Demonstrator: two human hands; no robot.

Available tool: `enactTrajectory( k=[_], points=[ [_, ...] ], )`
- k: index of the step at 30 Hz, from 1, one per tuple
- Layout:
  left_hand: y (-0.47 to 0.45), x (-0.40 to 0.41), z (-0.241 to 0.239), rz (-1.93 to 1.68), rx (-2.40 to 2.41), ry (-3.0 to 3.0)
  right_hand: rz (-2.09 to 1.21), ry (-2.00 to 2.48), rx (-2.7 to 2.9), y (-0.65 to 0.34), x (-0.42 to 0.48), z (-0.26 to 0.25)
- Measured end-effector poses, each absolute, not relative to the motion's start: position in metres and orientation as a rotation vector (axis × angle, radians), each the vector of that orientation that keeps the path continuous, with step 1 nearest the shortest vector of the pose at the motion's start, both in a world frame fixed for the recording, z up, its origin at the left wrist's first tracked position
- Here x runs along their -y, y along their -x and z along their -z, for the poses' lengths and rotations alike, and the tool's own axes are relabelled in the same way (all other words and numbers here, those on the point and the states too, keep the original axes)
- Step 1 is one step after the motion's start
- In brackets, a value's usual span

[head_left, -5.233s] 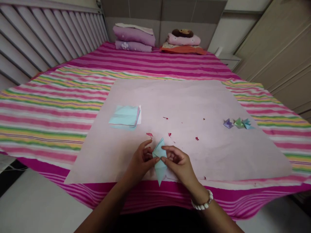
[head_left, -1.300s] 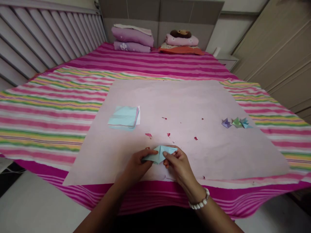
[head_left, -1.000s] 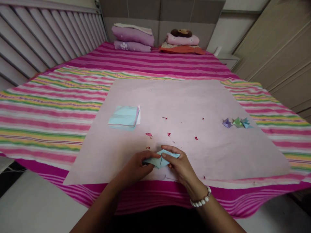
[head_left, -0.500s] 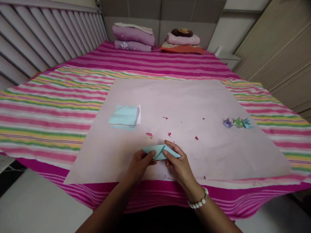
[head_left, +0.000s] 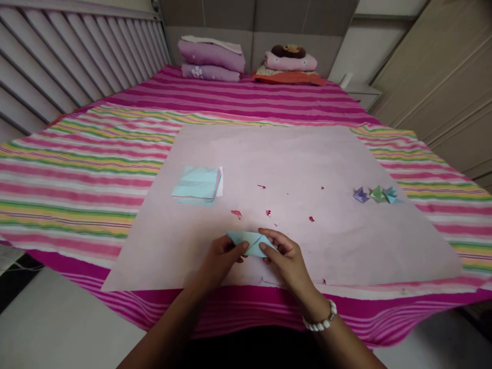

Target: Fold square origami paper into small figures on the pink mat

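A folded light-blue paper piece point(head_left: 249, 241) lies sideways between both my hands, just above the near edge of the pale pink sheet point(head_left: 292, 164). My left hand point(head_left: 222, 258) pinches its left part with thumb and fingers. My right hand point(head_left: 286, 258), with a white bead bracelet on the wrist, pinches its right part. A stack of light-blue paper squares point(head_left: 198, 184) lies to the left on the sheet. Three small folded paper figures point(head_left: 376, 195), purple, green and blue, stand in a row at the right.
The sheet covers a bed with a pink striped blanket point(head_left: 77, 159). Small red paper scraps point(head_left: 237, 213) dot the sheet's middle. Folded bedding point(head_left: 211, 60) and pillows point(head_left: 290, 64) lie at the headboard. A wardrobe point(head_left: 442, 77) stands at the right, slatted panels point(head_left: 57, 56) at the left.
The blue paper, held upright five seconds ago, now lies sideways between my hands. Over the last second my fingers shifted along it and closed in toward its middle.
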State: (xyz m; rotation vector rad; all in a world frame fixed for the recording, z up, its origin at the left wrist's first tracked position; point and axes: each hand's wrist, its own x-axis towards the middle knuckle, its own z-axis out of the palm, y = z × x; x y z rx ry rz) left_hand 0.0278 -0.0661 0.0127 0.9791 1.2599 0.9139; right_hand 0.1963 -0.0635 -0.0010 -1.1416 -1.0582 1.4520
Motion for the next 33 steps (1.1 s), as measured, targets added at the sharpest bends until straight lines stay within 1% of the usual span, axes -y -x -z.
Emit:
enactTrajectory(
  k=[3,7,10,16,23,33],
  points=[
    [-0.026,0.066,-0.013,-0.963,-1.211,-0.885,-1.499,1.139,1.028,-0.196,0.064,-0.001],
    [-0.021,0.064,-0.013,-1.054,-1.014,-0.676,-1.59,1.1,0.885,-0.196,0.063,-0.002],
    [-0.019,0.063,-0.013,-1.063,-0.941,-0.643,-1.628,1.079,0.795,-0.196,0.063,-0.001],
    [-0.018,0.065,-0.016,-1.073,-1.042,-0.746,-1.667,1.063,0.702,-0.196,0.062,-0.001],
    [-0.018,0.065,-0.016,-1.061,-1.053,-0.784,-1.715,1.068,0.571,-0.196,0.061,-0.004],
    [-0.015,0.064,-0.016,-1.043,-1.164,-0.919,-1.717,1.078,0.585,-0.195,0.061,-0.005]
  ],
)
